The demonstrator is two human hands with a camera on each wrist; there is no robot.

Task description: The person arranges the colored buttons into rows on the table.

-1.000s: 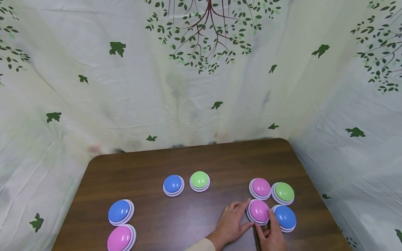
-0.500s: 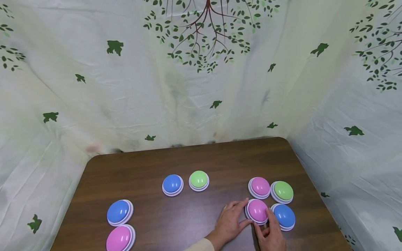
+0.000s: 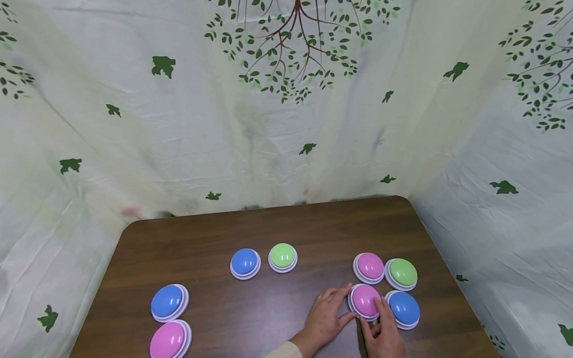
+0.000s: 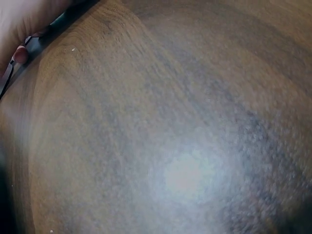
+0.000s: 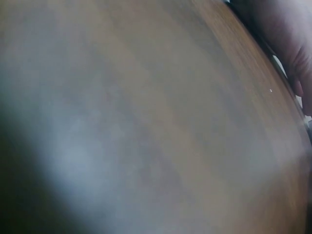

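Observation:
Both hands are at a pink dome-shaped push button (image 3: 364,300) with a white round base, on the table's right side. My left hand (image 3: 324,315) holds its left edge, index finger at the upper left and thumb at the lower left. Around the right and front edge, the index finger and thumb of my right hand (image 3: 386,335) grip it. Behind it sits another pink button (image 3: 370,266), with a green button (image 3: 403,272) to that one's right. A blue button (image 3: 405,308) lies just right of the gripped one. The wrist views show mostly tabletop, with part of a hand at an upper corner.
A blue button (image 3: 244,261) and a green button (image 3: 282,255) stand at the table's middle back. Toward the left are another blue button (image 3: 167,301) and a pink button (image 3: 168,340). White leaf-printed cloth (image 3: 250,124) hangs behind the brown table (image 3: 201,238).
The gripped pink button has slid slightly left with both hands, widening the gap to the blue button on its right. The view has also shifted slightly. The other buttons stay in place.

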